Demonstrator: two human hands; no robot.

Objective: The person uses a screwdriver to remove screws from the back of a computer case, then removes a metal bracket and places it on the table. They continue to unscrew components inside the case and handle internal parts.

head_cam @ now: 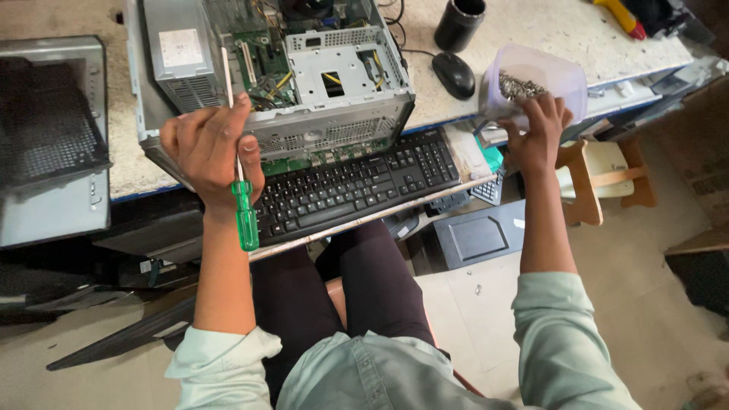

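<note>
The left hand [206,148] is clenched around a screwdriver with a translucent green plastic handle and a thin metal shaft [241,193], held nearly upright with the handle pointing down over the black computer keyboard [357,182] and the shaft rising in front of the open grey metal desktop computer case [334,83]. The right hand [541,133] grasps the lower edge of a translucent plastic tub holding small metal screws [543,76], tilted toward the person at the right end of the speckled worktop [531,30]. A black computer mouse [453,74] and a black cylindrical cup [459,23] sit between the case and the tub.
</note>
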